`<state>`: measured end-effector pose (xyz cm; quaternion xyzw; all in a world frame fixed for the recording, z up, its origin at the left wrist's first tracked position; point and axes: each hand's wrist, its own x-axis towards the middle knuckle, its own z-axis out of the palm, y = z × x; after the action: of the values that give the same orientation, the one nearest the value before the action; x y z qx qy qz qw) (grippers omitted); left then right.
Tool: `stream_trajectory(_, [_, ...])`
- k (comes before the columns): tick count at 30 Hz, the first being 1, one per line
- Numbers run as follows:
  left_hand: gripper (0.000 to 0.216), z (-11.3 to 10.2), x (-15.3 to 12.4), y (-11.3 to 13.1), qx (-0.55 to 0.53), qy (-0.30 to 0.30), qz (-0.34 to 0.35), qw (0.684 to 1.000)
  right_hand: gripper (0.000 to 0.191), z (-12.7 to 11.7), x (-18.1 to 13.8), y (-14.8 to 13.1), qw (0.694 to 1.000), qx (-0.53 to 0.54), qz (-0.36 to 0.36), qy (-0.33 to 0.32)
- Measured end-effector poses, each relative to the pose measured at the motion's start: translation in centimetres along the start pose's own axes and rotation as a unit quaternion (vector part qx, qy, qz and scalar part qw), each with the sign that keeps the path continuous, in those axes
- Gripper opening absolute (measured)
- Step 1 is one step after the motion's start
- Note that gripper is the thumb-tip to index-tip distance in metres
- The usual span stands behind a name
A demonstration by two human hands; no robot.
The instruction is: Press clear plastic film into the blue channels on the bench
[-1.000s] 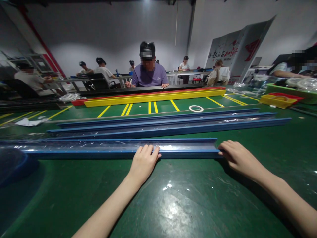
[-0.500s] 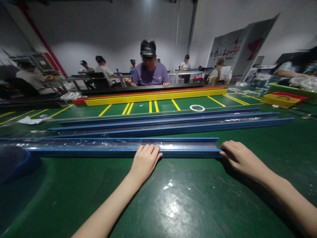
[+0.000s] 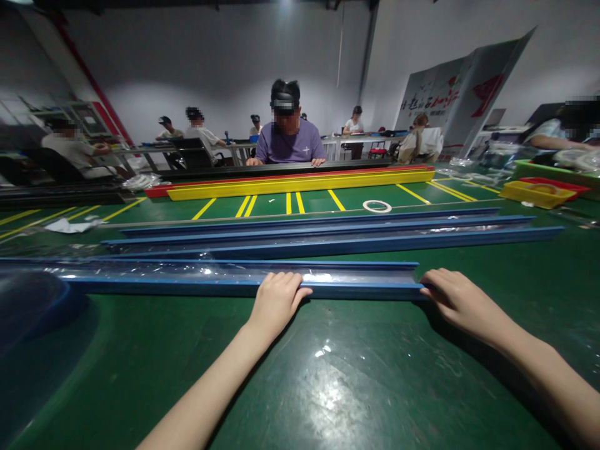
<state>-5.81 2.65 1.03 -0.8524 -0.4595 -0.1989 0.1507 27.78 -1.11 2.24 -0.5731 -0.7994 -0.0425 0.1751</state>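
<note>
A long blue channel strip (image 3: 365,291) with a clear, shiny inner face lies crosswise on the green table in front of me. My left hand (image 3: 277,301) is closed over its near edge, fingers curled over the top and thumb along the front side. At the strip's right end my right hand (image 3: 452,297) has its fingers pressed together on the corner; the fingertips are partly hidden. Beyond it rest more blue channel strips (image 3: 328,242), roughly parallel to the first.
A yellow strip (image 3: 300,183) and a red strip lie farther back, before a co-worker in purple (image 3: 290,140). A white tape ring (image 3: 377,206) sits on the table (image 3: 234,387). Yellow and red trays (image 3: 534,194) stand at right, and a dark blue curved object (image 3: 42,306) at left.
Both my hands keep their places on the blue channel strip. The whole view has shifted slightly. Across the table, the co-worker's raised hand has come down to the strips.
</note>
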Motion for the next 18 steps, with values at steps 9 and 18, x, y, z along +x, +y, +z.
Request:
stream_trajectory(9, [0.029, 0.5, -0.2, -0.1, 0.001, 0.036, -0.008, 0.999, 0.028, -0.2, -0.2, 0.4, 0.999, -0.029, -0.025, -0.003])
stream_trajectory(18, [0.027, 1.0, -0.4, -0.1, -0.002, 0.07, 0.011, 0.997, 0.027, 0.6, 1.6, -2.9, 0.976, -0.131, -0.131, 0.111])
